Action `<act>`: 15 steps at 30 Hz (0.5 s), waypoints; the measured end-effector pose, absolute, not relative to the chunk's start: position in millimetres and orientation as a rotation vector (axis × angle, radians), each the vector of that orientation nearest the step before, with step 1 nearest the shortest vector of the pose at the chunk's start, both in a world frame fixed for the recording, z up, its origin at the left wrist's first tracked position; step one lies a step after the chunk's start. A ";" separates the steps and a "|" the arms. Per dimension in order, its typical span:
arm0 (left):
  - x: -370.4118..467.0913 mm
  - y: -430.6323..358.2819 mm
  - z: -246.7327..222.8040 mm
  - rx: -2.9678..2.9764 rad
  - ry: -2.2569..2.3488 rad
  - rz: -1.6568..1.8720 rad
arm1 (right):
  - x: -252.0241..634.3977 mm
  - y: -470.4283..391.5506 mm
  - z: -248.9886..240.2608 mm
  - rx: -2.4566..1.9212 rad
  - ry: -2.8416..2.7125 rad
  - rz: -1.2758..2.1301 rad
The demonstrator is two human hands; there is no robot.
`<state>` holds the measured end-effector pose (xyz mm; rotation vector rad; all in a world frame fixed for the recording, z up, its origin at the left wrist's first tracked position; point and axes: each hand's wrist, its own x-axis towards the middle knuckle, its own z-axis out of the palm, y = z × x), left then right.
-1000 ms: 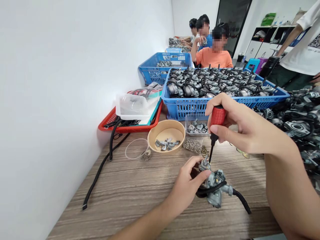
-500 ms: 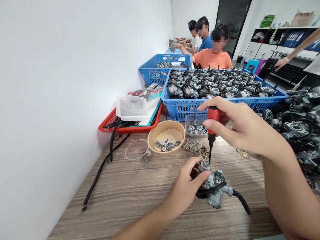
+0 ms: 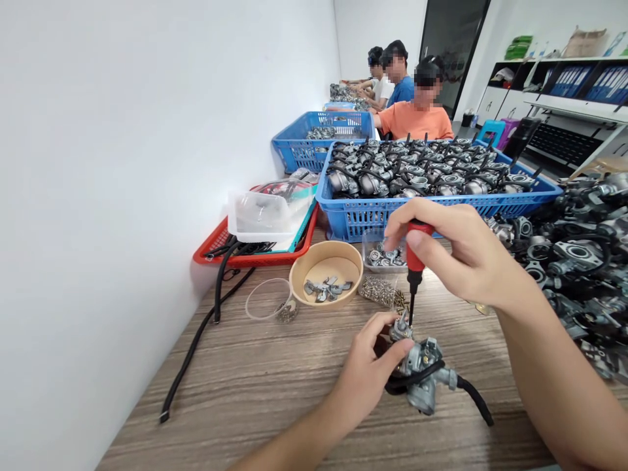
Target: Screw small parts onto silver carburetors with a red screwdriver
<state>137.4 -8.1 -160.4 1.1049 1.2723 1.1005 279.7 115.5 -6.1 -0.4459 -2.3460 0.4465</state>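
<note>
A grey metal carburetor point(image 3: 422, 366) with black rubber hoses rests on the wooden table. My left hand point(image 3: 375, 356) grips its upper left part between thumb and fingers. My right hand point(image 3: 446, 245) is closed around the red handle of a screwdriver point(image 3: 416, 258), held upright. The screwdriver's black shaft points down, and its tip meets the top of the carburetor beside the left fingertips; the screw head itself is too small to make out. Just behind lie a bag of small screws point(image 3: 380, 291) and a clear box of metal parts point(image 3: 385, 252).
A tan round bowl point(image 3: 299, 288) holds flat metal pieces. Behind stand a red tray point(image 3: 206, 256), a blue crate point(image 3: 343, 219) full of carburetors and another blue crate point(image 3: 294, 154). More carburetors point(image 3: 583, 261) are heaped at right. Black hoses point(image 3: 189, 356) lie left. Several people sit beyond.
My right hand has shifted its fingers on the screwdriver handle, the index finger now bent lower. The carburetor stays in place under my left hand. A bystander's arm at the right has left the view.
</note>
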 end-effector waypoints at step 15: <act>136.8 -7.7 -160.5 1.127 1.280 1.088 | 282.7 116.5 -4.1 -0.738 -2.358 0.402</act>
